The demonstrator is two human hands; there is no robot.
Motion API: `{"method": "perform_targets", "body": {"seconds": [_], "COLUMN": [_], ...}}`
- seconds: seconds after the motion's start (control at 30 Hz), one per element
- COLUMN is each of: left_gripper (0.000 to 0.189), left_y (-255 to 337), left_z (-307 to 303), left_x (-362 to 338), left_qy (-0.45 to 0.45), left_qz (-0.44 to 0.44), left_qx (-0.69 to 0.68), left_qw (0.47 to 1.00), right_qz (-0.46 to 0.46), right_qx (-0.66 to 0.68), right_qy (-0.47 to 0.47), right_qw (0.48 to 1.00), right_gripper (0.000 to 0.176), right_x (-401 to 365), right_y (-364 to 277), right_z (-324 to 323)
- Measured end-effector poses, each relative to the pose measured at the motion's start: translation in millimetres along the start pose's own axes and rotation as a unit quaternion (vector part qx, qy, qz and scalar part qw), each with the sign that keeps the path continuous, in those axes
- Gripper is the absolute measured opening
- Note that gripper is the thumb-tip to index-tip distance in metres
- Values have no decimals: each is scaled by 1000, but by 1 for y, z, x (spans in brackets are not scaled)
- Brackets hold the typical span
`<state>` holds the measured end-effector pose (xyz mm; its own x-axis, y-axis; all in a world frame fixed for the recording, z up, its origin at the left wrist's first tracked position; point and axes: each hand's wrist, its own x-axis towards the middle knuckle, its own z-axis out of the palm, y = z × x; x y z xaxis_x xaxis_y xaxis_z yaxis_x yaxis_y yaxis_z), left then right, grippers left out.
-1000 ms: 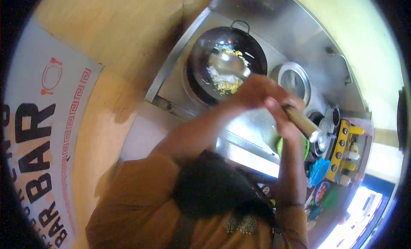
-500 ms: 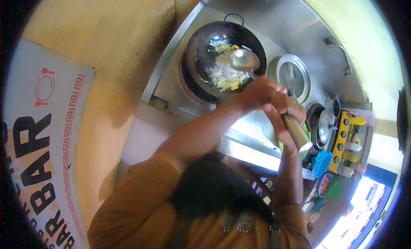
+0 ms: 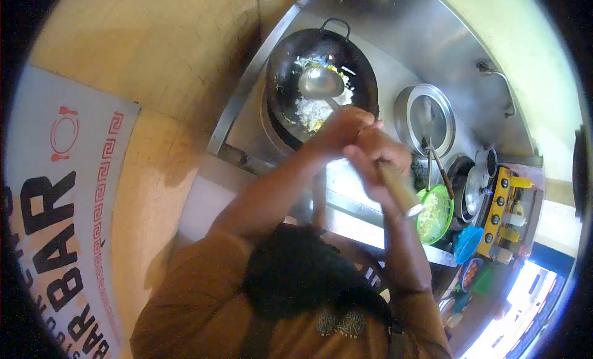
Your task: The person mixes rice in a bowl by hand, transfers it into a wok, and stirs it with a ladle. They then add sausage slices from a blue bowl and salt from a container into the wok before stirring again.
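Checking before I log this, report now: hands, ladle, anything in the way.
Left hand, right hand: both gripping ladle. Ladle bowl over white-and-yellow food in wok. Nothing seen blocking ladle; metal pot beside wok.

A dark, round, loop-handled wok (image 3: 281, 66) fills the upper centre of the frame. White and yellow food (image 3: 313, 114) lies inside, partly hidden by a metal ladle (image 3: 321, 83) slanting down-right, its lower end thick and tan.

Grey banner (image 3: 86, 143) with black BAR lettering (image 3: 48, 203), round metal pot (image 3: 404, 115), blue bowl (image 3: 467, 245) near a yellow panel (image 3: 499, 201) with dark knobs (image 3: 495, 219), bent metal pipe (image 3: 510, 90)
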<state>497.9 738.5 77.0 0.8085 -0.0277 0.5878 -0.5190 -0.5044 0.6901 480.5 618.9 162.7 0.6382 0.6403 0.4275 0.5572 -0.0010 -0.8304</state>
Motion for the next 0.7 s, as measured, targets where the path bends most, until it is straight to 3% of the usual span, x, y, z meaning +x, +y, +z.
{"method": "perform_targets", "body": {"seconds": [0.03, 0.2, 0.27, 0.33, 0.47, 0.53, 0.57, 0.67, 0.7], "left_gripper": [39, 38, 38, 36, 32, 29, 31, 36, 36], "left_y": [-6, -2, -2, -31, -40, -34, -33, -15, -5], "left_z": [1, 11, 10, 32, 35, 34, 38, 33, 24], "left_x": [-8, -14, -13, -9, 14, 26, 26, 21, 16], "left_qy": [-2, 32, 6, 3, -48, -115, -54, -133, -71], "left_qz": [31, 27, 7, 37, -132, -11, 45, 18, -4], "left_qx": [-31, -18, -19, -65, -107, 17, 35, 74, 3], "left_qw": [999, 999, 1000, 997, 984, 993, 997, 988, 997], "right_qz": [-13, -14, -2, 30, 86, 92, 102, 90, 3], "right_qx": [29, 42, 47, 44, 20, -3, -24, 1, 76], "right_qy": [32, 29, 28, 19, 32, 35, 40, 38, 14], "right_qw": [999, 999, 999, 998, 996, 995, 994, 995, 997], "right_gripper": [37, 37, 39, 35, 29, 28, 28, 26, 26], "right_x": [-4, -9, -8, -1, 15, 13, 10, -1, 2], "right_y": [8, 9, 12, 22, 40, 41, 38, 17, 10], "right_z": [11, 12, 8, 0, -14, -26, -32, -41, -36]}}
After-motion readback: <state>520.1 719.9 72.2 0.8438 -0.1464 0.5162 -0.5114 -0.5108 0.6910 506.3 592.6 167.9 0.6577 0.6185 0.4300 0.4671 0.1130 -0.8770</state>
